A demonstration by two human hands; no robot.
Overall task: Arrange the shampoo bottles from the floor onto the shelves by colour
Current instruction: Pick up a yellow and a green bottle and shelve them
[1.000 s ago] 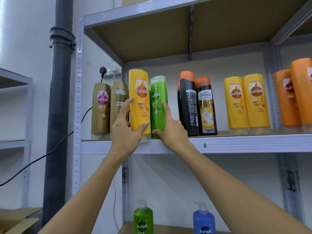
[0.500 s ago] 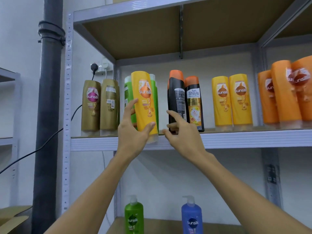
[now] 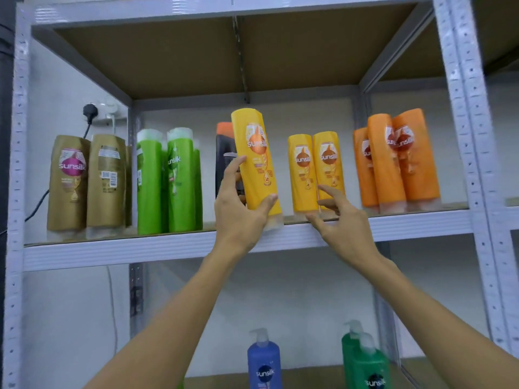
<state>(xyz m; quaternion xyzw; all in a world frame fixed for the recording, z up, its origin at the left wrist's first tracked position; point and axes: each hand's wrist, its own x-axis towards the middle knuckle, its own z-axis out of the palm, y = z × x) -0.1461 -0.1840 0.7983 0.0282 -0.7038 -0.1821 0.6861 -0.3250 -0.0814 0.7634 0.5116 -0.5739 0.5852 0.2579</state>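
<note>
While left hand grips tilted yellow bottle, right hand reaches, fingers spread, empty.

Both forearms bare, no sleeves; left hand, right hand ungloved, no jewellery visible.

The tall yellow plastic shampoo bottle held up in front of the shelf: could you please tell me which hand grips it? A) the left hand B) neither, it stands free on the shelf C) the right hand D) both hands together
A: the left hand curls its thumb and fingers round the tall yellow plastic shampoo bottle, while the right hand hovers beside it with fingers spread, holding nothing.
</note>
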